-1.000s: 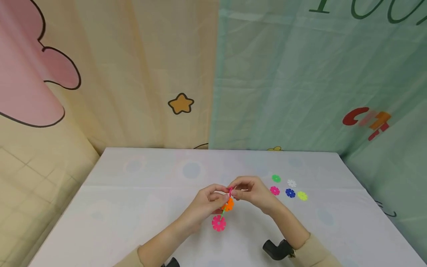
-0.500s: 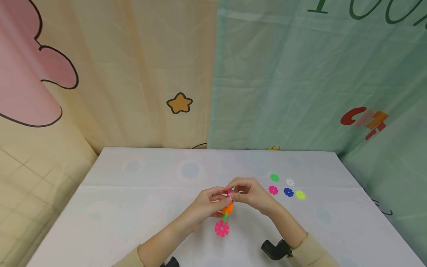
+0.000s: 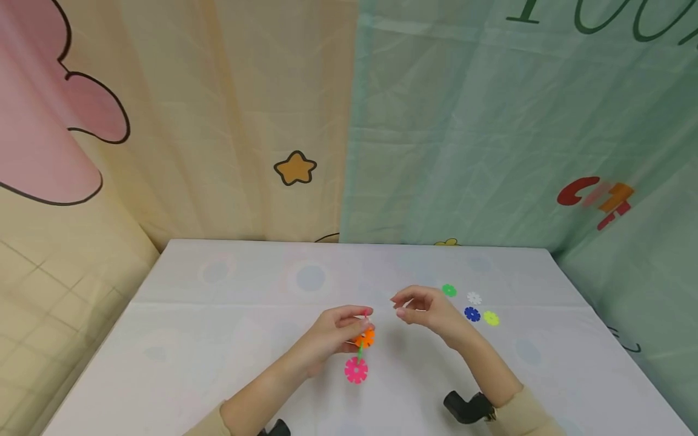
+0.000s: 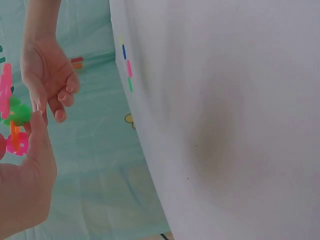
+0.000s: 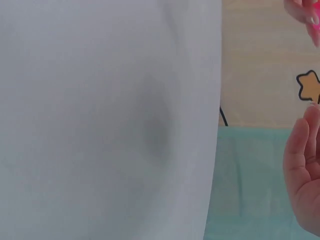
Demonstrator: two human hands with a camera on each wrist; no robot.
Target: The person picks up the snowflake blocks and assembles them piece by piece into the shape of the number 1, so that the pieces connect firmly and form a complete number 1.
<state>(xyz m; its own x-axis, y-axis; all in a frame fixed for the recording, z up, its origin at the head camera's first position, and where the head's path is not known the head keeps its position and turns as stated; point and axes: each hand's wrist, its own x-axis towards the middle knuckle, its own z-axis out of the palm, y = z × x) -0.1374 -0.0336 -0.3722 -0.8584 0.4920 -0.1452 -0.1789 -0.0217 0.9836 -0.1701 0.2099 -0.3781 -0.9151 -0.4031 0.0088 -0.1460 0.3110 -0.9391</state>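
pinching the snowflake-disc chain (image 3: 360, 348) is the left hand (image 3: 332, 336) — right hand (image 3: 431, 310) loosely curled, empty.

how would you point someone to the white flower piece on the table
Start at the white table and find the loose flower pieces beyond the right hand. The white flower piece lies at the back, right of the green one. It is the only pale one, nearly matching the cloth.

Left hand (image 3: 332, 333) fingers pinched; right hand (image 3: 428, 310) loosely curled, apart.
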